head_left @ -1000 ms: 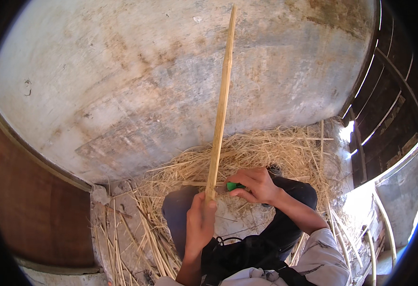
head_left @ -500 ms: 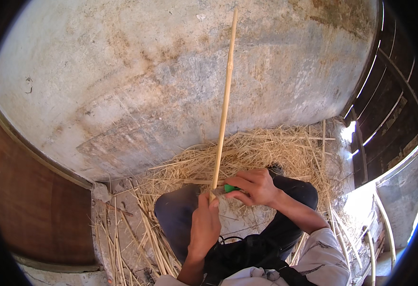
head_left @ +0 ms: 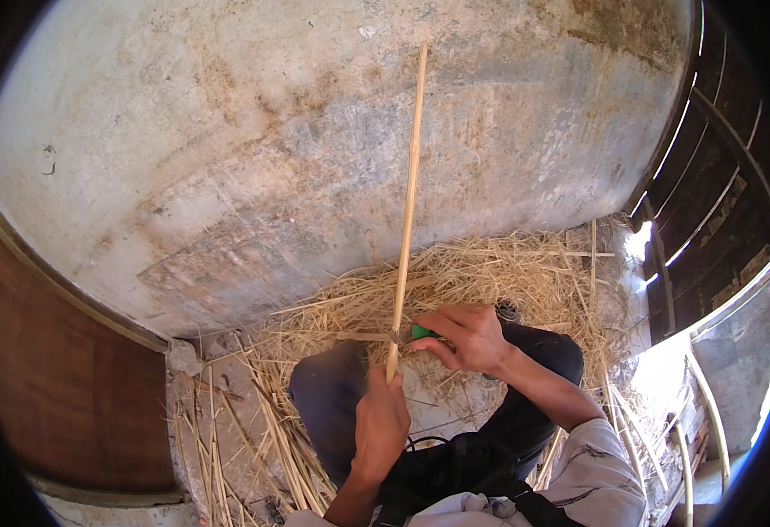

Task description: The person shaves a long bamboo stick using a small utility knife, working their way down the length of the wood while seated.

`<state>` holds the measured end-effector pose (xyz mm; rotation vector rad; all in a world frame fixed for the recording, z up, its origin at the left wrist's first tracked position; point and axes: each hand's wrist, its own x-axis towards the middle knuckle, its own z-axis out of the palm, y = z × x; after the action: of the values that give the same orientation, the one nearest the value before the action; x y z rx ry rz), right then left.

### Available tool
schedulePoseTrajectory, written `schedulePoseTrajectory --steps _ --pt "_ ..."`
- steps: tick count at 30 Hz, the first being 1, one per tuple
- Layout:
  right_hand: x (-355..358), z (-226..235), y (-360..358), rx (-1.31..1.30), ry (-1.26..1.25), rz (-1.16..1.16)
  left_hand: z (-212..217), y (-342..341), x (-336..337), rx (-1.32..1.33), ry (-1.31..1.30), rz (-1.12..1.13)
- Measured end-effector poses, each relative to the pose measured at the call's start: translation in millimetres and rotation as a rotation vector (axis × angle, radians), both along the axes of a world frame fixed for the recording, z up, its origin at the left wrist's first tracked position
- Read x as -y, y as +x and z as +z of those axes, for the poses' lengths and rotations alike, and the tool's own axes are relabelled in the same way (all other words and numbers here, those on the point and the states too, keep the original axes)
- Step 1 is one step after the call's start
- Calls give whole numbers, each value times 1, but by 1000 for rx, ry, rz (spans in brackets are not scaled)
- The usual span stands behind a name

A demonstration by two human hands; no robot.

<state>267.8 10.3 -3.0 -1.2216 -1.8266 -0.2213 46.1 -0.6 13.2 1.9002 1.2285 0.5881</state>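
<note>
My left hand [head_left: 379,423] grips the lower end of a long pale bamboo stick [head_left: 408,193] that stands nearly upright in front of a weathered wall. My right hand [head_left: 466,335] is closed on a small tool with a green handle [head_left: 422,332], its tip pressed against the stick just above my left hand. Both hands are over my knees, which are in dark trousers [head_left: 328,408]. The tool's blade is mostly hidden by my fingers.
A pile of dry straw and thin shavings [head_left: 508,272] lies on the ground against the grey stained wall [head_left: 297,149]. Loose strips [head_left: 271,439] are scattered at lower left. A brown wooden panel [head_left: 60,369] stands at left, dark wooden slats [head_left: 719,202] at right.
The stick's top has swung slightly to the right and stands more upright. My left hand has slid a little lower on it. My right hand stays at the same spot with the tool.
</note>
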Motion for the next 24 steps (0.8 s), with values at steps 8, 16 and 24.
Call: schedulePoseTrajectory --steps 8,16,24 --pt "-4 -1 6 28 -79 -108 -12 -12 0 -91 56 -17" --pt "-24 7 42 -104 -120 -263 -28 -26 21 -177 -11 -103" --pt "-45 13 78 -100 -174 -423 -49 -53 40 -125 86 -170"
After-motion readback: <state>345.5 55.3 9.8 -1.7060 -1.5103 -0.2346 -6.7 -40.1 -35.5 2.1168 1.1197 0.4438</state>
